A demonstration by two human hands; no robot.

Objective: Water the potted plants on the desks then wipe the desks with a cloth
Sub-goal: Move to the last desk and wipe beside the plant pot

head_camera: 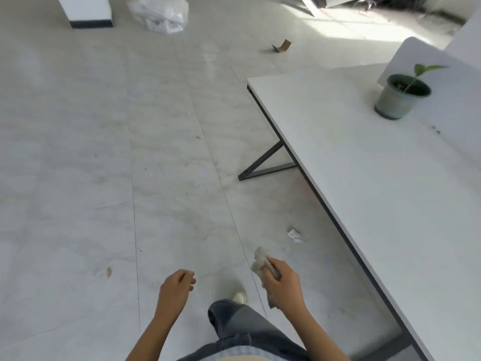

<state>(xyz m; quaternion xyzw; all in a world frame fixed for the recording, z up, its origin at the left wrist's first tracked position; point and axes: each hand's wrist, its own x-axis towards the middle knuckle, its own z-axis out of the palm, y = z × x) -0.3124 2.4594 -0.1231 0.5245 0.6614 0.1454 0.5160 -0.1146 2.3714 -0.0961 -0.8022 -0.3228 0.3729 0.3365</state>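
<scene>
My right hand (282, 285) grips a crumpled grey cloth (260, 263) low over the floor, left of the white desk (364, 178). The cloth sticks out in front of my fingers and hangs below my palm. My left hand (177, 285) holds nothing, its fingers loosely curled, over the tiled floor. A small green seedling in a grey-green pot (400, 96) stands near the desk's far end, well away from both hands.
The desk's dark metal leg (265, 165) juts out onto the floor. A scrap of paper (295, 235) lies near the desk edge, a cardboard piece (282, 45) and a plastic bag (161, 14) farther off. My leg and shoe (239, 298) are below.
</scene>
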